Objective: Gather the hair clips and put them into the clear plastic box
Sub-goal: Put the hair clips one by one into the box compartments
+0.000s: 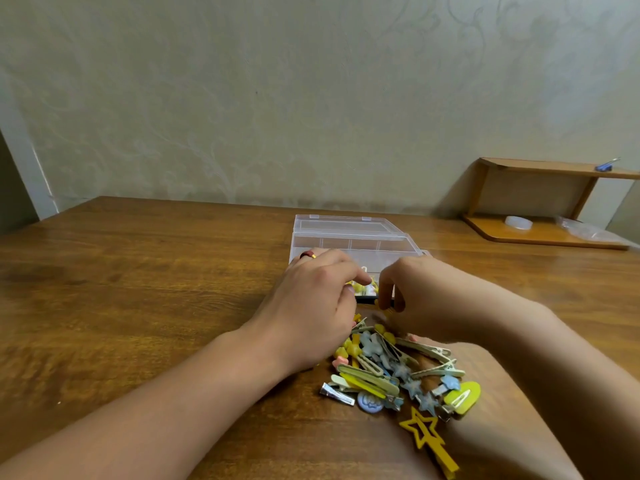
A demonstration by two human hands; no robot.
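- A person works over a clear plastic box (349, 237) set on a wooden table (138, 271), its hinged lid thrown back toward the wall so the divided compartments lie open for loading.
- The left hand (311, 306) hangs over the box's near-left corner, fingers curled inward around small yellow clips (360, 289), apparently to lower them into the front compartment; a ring (307, 255) shows on one finger.
- The right hand (415, 292) sits at the box's near edge, thumb and fingertips (384, 303) pinched on a small yellow piece, seemingly lifted clear of the heap for transfer.
- The main pile of hair clips (398, 368) lies just in front of the box, between the two forearms, kept close so each trip is short; blue stars, cream bars and yellow shapes are tangled together.
- A yellow star clip (424, 431) lies apart at the pile's near edge, farthest from the box.
- Judged from the heap remaining, the job is in its early part; the rear compartments look bare.
- To the right of the box, well apart, a wooden shelf unit (540, 199) stands against the patterned wall (277, 98).
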